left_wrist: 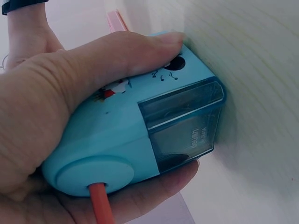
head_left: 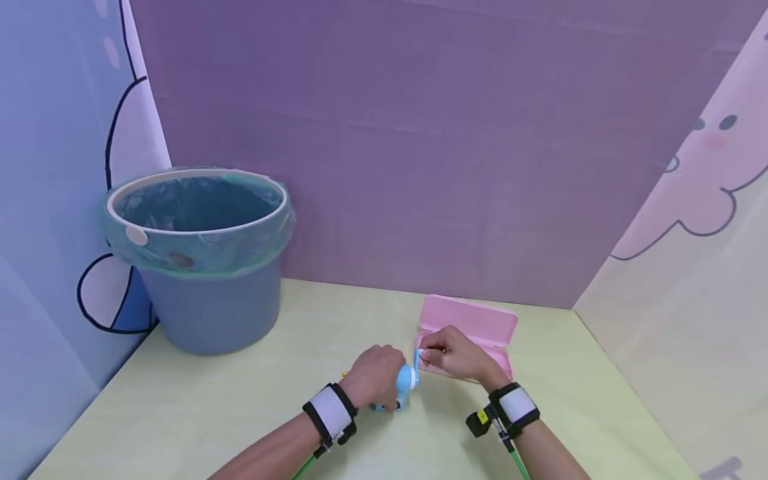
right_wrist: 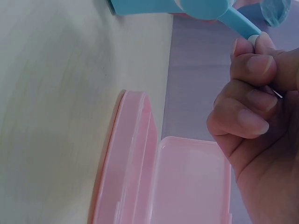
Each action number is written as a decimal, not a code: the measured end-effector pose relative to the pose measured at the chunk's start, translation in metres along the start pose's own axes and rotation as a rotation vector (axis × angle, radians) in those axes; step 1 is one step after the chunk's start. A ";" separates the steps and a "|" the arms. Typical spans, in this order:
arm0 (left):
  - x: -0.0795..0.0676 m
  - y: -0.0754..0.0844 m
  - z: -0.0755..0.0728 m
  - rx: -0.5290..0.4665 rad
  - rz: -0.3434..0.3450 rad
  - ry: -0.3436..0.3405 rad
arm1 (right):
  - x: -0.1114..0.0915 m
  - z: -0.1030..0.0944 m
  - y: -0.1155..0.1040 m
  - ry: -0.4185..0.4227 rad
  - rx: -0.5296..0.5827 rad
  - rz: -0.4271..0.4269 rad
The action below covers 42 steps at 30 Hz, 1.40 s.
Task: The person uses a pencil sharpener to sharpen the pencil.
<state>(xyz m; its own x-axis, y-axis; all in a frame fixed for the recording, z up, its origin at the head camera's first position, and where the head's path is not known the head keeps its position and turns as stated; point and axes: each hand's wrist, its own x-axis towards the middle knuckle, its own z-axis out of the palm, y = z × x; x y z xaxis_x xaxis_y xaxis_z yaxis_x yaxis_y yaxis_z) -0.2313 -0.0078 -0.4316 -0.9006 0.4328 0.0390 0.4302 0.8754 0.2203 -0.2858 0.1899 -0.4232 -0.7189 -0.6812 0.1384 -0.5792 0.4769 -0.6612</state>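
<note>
My left hand (head_left: 375,375) grips a light-blue crank pencil sharpener (left_wrist: 112,126) from above, thumb along one side and fingers on the other. A dark see-through shavings drawer (left_wrist: 182,126) shows on its side. Out of the round hole at its end sticks an orange-red pencil (left_wrist: 101,205). At the opposite end my right hand (head_left: 459,353) pinches the white knob of the blue crank (right_wrist: 240,22) between thumb and forefinger, the other fingers curled in. An open pink pencil case (head_left: 471,319) lies just behind the right hand, its lid tilted back.
A blue bin (head_left: 210,307) lined with a green plastic bag stands at the back left. A purple wall panel (head_left: 420,167) closes off the back of the pale table (head_left: 240,413), with printed panels on both sides.
</note>
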 end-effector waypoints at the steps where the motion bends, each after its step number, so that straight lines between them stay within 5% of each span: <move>1: -0.001 0.000 0.001 -0.001 0.004 0.000 | 0.000 0.001 0.002 -0.005 0.008 0.006; 26: 0.001 -0.003 0.000 -0.003 0.021 0.007 | 0.011 0.012 0.016 0.014 0.029 0.036; 42: 0.001 -0.001 0.001 -0.014 0.019 -0.009 | 0.008 0.022 0.022 -0.005 -0.142 0.036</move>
<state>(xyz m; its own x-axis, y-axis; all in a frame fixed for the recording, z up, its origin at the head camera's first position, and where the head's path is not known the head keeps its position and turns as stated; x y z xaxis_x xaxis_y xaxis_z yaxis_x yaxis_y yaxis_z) -0.2329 -0.0079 -0.4330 -0.8915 0.4517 0.0344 0.4466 0.8638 0.2331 -0.2962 0.1826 -0.4528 -0.7388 -0.6644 0.1124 -0.6014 0.5749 -0.5548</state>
